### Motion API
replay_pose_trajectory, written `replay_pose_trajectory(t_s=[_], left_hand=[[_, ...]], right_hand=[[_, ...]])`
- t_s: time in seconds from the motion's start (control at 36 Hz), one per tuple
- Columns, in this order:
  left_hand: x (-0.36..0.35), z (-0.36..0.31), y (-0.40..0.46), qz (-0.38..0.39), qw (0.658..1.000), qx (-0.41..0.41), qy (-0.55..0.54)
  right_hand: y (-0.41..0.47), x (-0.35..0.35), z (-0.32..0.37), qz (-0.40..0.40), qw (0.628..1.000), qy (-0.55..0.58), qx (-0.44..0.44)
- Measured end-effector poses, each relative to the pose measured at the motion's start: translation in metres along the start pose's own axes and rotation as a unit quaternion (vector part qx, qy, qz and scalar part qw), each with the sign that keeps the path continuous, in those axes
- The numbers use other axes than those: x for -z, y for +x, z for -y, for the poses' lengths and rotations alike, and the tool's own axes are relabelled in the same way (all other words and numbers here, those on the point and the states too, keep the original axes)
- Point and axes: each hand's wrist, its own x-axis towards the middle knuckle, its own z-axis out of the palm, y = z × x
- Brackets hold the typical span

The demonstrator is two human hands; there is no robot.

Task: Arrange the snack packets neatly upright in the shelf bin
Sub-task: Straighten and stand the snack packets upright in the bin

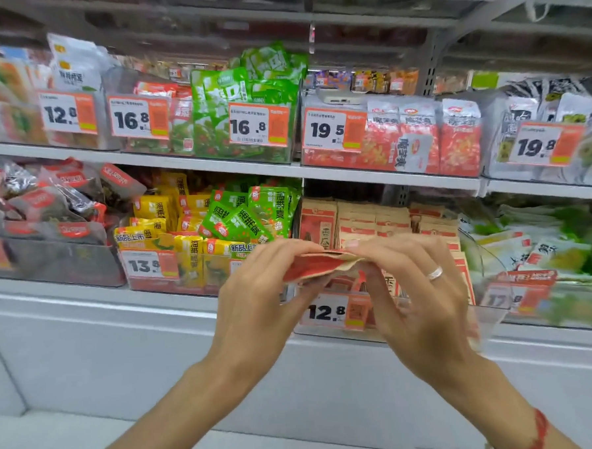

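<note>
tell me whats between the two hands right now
In the head view, a red and tan snack packet spans the gap, held flat and pinched by the left hand and the right hand.

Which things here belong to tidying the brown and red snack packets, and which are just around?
Part of the job:
- left hand and right hand, both pinching the held packet
- brown packets standing in the clear bin
- 12.8 price tag

Just around:
- green packets
- yellow packets
- 19.5 price tag
</note>
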Motion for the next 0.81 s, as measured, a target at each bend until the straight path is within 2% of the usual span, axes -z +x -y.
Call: replay_pose_trajectory(t_s=[0.14, 0.22, 0.31, 0.42, 0.53, 0.67, 0.81], left_hand=[[0.003, -0.004, -0.005, -0.011, 0.997, -0.007, -0.074], [0.000, -0.007, -0.009, 0.021, 0.985, 0.074, -0.152], [-0.006, -0.004, -0.015, 0.048, 0.965, 0.163, -0.202], [-0.011, 0.004, -0.018, 0.081, 0.939, 0.234, -0.239], [-0.014, 0.015, -0.023, 0.134, 0.917, 0.279, -0.252], [-0.017, 0.023, -0.024, 0.143, 0.875, 0.356, -0.297], [-0.018, 0.027, -0.025, 0.151, 0.863, 0.373, -0.305]], right_hand=[[0.004, 0.007, 0.009, -0.043, 0.997, 0.046, -0.039], [0.009, 0.006, 0.014, -0.064, 0.982, 0.096, -0.150], [0.008, 0.000, 0.017, -0.035, 0.938, 0.165, -0.302], [-0.003, -0.010, 0.008, 0.094, 0.860, 0.229, -0.447], [-0.018, -0.016, -0.007, 0.130, 0.829, 0.240, -0.489], [-0.025, -0.013, -0.017, 0.131, 0.787, 0.268, -0.540], [-0.029, -0.012, -0.020, 0.129, 0.762, 0.295, -0.561]])
